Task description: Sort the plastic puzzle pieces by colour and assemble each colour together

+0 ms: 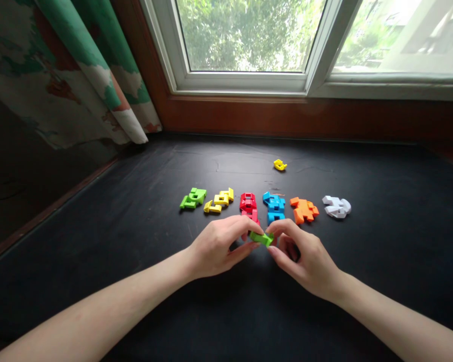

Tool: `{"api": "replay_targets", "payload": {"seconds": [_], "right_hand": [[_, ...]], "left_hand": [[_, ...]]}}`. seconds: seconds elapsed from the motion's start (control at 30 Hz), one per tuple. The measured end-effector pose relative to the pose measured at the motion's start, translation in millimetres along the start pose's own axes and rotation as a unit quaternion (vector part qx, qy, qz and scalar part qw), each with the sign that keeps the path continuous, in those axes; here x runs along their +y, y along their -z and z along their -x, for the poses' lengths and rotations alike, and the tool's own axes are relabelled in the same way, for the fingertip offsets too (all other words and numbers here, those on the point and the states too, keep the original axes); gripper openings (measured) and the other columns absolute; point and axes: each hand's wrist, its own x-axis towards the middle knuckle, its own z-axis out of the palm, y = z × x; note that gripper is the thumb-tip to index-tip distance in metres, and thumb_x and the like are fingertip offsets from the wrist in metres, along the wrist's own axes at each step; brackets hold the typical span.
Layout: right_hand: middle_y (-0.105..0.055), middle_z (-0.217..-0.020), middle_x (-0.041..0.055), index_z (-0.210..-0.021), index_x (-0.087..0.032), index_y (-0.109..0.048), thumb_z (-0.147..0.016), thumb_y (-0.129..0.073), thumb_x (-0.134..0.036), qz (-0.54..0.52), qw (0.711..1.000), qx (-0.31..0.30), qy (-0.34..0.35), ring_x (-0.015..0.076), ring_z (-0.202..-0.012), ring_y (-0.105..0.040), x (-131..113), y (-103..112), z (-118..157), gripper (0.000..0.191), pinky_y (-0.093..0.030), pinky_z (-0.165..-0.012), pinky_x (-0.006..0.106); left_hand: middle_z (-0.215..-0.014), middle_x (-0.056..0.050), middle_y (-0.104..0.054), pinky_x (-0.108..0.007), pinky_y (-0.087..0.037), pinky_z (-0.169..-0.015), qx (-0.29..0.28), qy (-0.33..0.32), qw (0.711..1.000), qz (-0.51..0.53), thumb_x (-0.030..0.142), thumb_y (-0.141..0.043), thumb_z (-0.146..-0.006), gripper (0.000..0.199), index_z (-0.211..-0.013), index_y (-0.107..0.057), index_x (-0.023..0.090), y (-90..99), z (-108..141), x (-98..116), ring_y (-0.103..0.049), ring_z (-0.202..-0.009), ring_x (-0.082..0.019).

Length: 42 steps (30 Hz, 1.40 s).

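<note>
Both hands are in, close together near the middle of the black tabletop (pixel 219 322), fingertips meeting at one green piece (pixel 262 238). Left hand (pixel 215 247) pinches its left end between thumb and fingers; right hand (pixel 305 256) has thumb and index finger closed on the right end. Piece is tilted, partly covered by fingers.

Row of chunky plastic pieces just beyond the hands, running roughly parallel to the tabletop's far edge. From left: green figure (pixel 193 198), yellow figure (pixel 219 200), red figure (pixel 248 205), blue figure (pixel 275 206), orange figure (pixel 304 209), white figure (pixel 336 206). All apart from each other. Red one sits right behind the left hand's fingers, its near end partly hidden; blue one is just beyond the right hand's fingers. Small yellow piece (pixel 280 165) lies alone between the row and the far edge, right of middle.

Markings on the pieces are too small to read. Faint scratches on the tabletop, too faint to make out as writing. Patterned curtain (pixel 109 80) hangs at the far left corner; window (pixel 249 35) with pale frame stands past the far edge, above a brown wooden ledge (pixel 234 116).
</note>
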Motion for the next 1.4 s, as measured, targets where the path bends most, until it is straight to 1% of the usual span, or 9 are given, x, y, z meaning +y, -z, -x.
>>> {"api": "replay_targets", "payload": {"seconds": [0.33,0.63,0.8,1.23,1.4], "right_hand": [[-0.051,-0.064,-0.0085,-0.105,-0.023,-0.050,-0.091,-0.055,-0.018,0.003,1.000,0.004,0.004,0.0084,-0.047,-0.046,-1.2,-0.2,-0.2,0.016,-0.038,-0.050,0.020],[-0.054,-0.068,-0.0069,-0.106,-0.023,-0.050,-0.090,-0.055,-0.018,0.009,1.000,0.006,0.010,0.0081,-0.048,-0.048,-1.7,0.6,0.8,0.017,-0.039,-0.050,0.019],[-0.055,-0.068,-0.0060,-0.105,-0.023,-0.050,-0.090,-0.055,-0.018,0.012,1.000,-0.001,-0.003,0.0091,-0.049,-0.048,-2.0,0.1,0.8,0.016,-0.040,-0.051,0.020],[-0.056,-0.068,-0.0051,-0.103,-0.023,-0.051,-0.091,-0.053,-0.018,0.007,1.000,-0.006,-0.007,0.0098,-0.049,-0.048,-2.2,1.1,0.0,0.013,-0.039,-0.050,0.021],[-0.055,-0.067,-0.0050,-0.102,-0.022,-0.052,-0.091,-0.052,-0.017,0.005,1.000,-0.002,-0.005,0.0097,-0.050,-0.048,-2.8,1.2,-0.5,0.012,-0.039,-0.051,0.021]], "left_hand": [[-0.089,-0.005,-0.068,-0.021,-0.050,-0.067,-0.003,0.021,1.000,-0.021,0.019,-0.056,-0.095,0.012,-0.105,-0.059,0.013,1.0,0.1,1.6,-0.060,-0.072,-0.012],[-0.091,-0.005,-0.068,-0.022,-0.050,-0.068,-0.011,0.039,0.999,-0.031,0.022,-0.057,-0.094,0.013,-0.104,-0.059,0.013,0.1,-0.8,1.4,-0.061,-0.072,-0.013],[-0.089,-0.005,-0.068,-0.022,-0.050,-0.066,-0.011,0.043,0.999,-0.032,0.023,-0.054,-0.095,0.012,-0.101,-0.059,0.014,0.1,-1.1,1.6,-0.061,-0.071,-0.013],[-0.086,-0.004,-0.067,-0.020,-0.049,-0.064,-0.005,0.033,0.999,-0.023,0.017,-0.056,-0.094,0.008,-0.100,-0.059,0.013,-0.8,-0.5,0.7,-0.059,-0.068,-0.012],[-0.085,-0.004,-0.067,-0.020,-0.049,-0.065,-0.003,0.018,1.000,-0.020,0.019,-0.056,-0.095,0.007,-0.099,-0.059,0.014,-0.5,0.0,0.6,-0.060,-0.070,-0.012]]}}
